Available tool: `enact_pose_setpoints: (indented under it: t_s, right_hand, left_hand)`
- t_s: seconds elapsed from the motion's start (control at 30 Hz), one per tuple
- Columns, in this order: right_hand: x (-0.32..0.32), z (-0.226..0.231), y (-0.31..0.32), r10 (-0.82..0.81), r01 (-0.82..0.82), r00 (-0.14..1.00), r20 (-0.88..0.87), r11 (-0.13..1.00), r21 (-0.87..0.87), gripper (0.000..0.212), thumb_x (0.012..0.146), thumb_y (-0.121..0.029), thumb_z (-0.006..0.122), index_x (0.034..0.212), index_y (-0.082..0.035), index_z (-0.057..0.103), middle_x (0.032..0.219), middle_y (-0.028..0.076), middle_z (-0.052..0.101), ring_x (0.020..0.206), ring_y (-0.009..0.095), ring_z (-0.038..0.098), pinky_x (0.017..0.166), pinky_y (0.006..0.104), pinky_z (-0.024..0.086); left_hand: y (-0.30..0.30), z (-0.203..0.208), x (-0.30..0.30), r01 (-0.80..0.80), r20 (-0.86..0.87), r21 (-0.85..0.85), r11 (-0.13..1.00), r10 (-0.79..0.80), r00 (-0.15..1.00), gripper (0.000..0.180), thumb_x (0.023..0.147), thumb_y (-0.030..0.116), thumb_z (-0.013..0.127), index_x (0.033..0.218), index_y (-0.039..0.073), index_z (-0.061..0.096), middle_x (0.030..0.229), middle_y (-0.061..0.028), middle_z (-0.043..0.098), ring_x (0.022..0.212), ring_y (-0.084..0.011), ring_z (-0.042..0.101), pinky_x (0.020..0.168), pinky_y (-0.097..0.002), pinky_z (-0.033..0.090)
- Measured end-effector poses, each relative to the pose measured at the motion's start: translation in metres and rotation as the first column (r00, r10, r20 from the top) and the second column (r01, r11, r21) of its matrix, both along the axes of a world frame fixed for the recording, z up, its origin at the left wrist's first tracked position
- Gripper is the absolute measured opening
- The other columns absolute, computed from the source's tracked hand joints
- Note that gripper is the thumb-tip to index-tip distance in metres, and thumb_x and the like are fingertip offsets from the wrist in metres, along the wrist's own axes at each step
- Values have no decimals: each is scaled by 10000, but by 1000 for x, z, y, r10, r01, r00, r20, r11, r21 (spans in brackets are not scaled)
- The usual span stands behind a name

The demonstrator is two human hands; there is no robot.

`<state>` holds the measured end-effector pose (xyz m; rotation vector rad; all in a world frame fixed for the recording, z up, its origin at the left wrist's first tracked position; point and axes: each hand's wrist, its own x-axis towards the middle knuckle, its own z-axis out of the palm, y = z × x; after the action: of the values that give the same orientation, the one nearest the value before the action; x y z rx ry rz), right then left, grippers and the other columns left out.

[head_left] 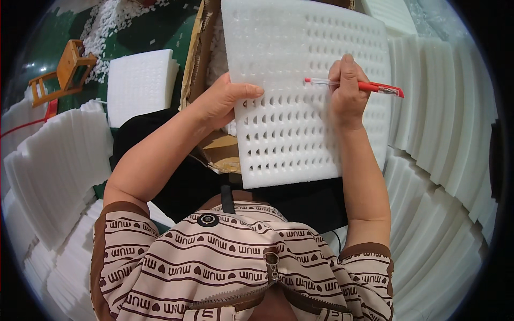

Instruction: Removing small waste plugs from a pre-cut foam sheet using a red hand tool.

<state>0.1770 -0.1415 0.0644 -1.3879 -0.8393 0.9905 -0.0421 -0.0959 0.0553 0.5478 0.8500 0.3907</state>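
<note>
A white foam sheet [267,64] with rows of small half-round cutouts lies tilted before me, its near edge above my lap. My left hand [220,101] grips its left edge, thumb on top and fingers underneath, mostly hidden. Over the sheet's right half, my right hand [348,93] is closed around a red pen [383,89] with a clear barrel. The pen lies roughly level, its red tip pointing left above the foam. Several near rows show dark openings along their left part; the upper left area looks smoother, with only faint marks.
Beneath the sheet stands an open cardboard box [197,48] with white bits inside. Tall stacks of foam sheets [433,112] rise at the right, and more foam stacks [53,166] at the left. A wooden stool [69,67] lies near scattered foam scraps [107,27] on the green floor.
</note>
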Motion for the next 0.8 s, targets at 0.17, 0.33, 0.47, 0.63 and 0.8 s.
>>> enact_pose_setpoints:
  t_s: [0.17,0.33,0.47,0.63,0.8]
  right_hand:
    - [-27,-13,2,67,-318,390,919,946,66,308,888,-124,522,592,-61,462,536,5,432,486,119,353,479,253,333]
    - [-11,-34,5,3,-146,926,378,925,351,290,894,-91,505,608,-58,468,563,7,444,493,115,353,474,253,330]
    - [-21,-24,4,97,-268,871,482,916,299,271,892,-62,494,622,-51,473,585,12,457,500,118,362,485,252,333]
    - [-29,-19,4,197,-311,851,487,936,164,267,898,-61,485,631,-46,475,588,12,465,500,116,374,479,252,326]
    - [-24,-3,-3,161,-217,929,332,966,140,244,881,-28,490,640,-41,458,609,12,430,559,109,381,512,254,333]
  left_hand:
    - [-3,1,-3,42,29,52,998,-44,999,525,700,28,662,1181,-71,473,998,-224,616,845,-302,638,798,-386,520]
    - [-3,2,2,-25,51,12,1000,24,998,508,708,21,649,1174,-73,469,990,-215,616,840,-283,637,791,-367,522]
    - [-6,2,-2,-5,51,9,1000,4,999,488,715,12,636,1166,-74,472,983,-207,616,839,-275,636,789,-363,523]
    - [-6,-2,-2,-12,34,27,1000,11,999,499,713,39,668,1159,-76,477,968,-197,627,828,-263,642,782,-372,518]
    - [-8,-2,0,-26,42,15,1000,25,999,456,725,6,625,1150,-73,483,962,-197,621,831,-266,636,770,-350,527]
